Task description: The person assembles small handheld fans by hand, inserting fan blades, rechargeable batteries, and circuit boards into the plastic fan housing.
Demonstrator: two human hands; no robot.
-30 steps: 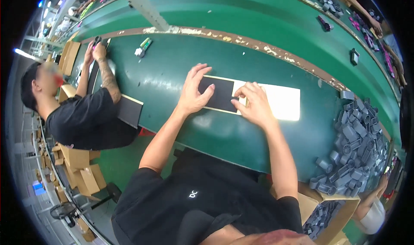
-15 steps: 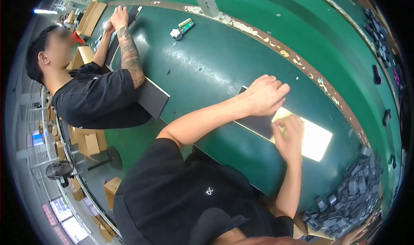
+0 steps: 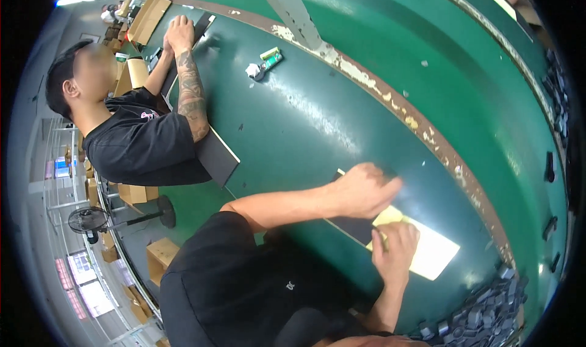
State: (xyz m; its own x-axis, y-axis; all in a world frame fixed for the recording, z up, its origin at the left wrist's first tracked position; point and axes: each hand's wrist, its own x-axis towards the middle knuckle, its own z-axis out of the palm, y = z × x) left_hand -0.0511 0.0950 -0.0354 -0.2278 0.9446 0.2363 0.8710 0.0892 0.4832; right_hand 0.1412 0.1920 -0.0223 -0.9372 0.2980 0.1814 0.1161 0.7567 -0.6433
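Black and flat, the panel (image 3: 357, 228) lies on the green table (image 3: 317, 121) with most of its surface hidden under the left hand (image 3: 363, 191), which rests curled and pressing on it, not grasping. Its long axis runs from near left toward far right, continuing under a pale yellow sheet (image 3: 430, 252). The right hand (image 3: 395, 243) pinches that sheet's near edge; grey parts (image 3: 488, 313) heap blurred nearby.

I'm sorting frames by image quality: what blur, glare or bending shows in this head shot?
In the head view, the left hand is smeared by motion blur, the pale sheet under the right hand is washed out bright, lamp glare streaks the green table, and straight edges bend toward the dark round rim.
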